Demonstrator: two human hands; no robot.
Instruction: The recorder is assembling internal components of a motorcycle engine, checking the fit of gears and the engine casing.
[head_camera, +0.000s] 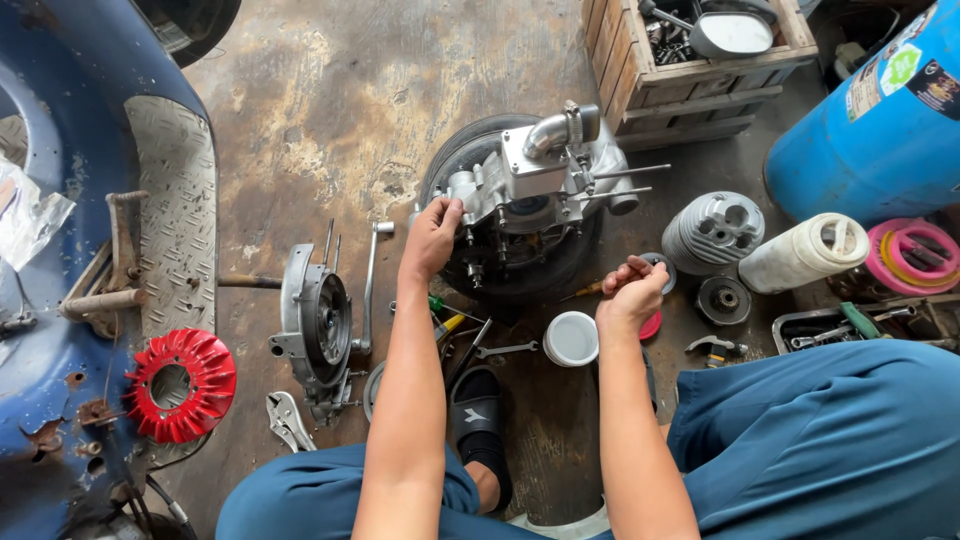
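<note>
A grey metal engine block (530, 185) with a curved silver pipe on top rests on a black tyre (470, 150) on the floor. My left hand (433, 238) grips the block's left edge. My right hand (632, 292) hovers to the right of the tyre, its fingers curled around a small part that I cannot make out. A round white lid (571, 338) lies on the floor between my forearms, with a spanner (505, 350) and screwdrivers (447, 318) beside it.
An engine side cover (318, 325), locking pliers (288, 420) and a red fan wheel (182, 385) lie at left by a blue scooter body (50, 250). A finned cylinder (712, 232), white bottle (805, 252), blue drum (880, 120), wooden crate (690, 75) and tool tray (860, 322) stand at right.
</note>
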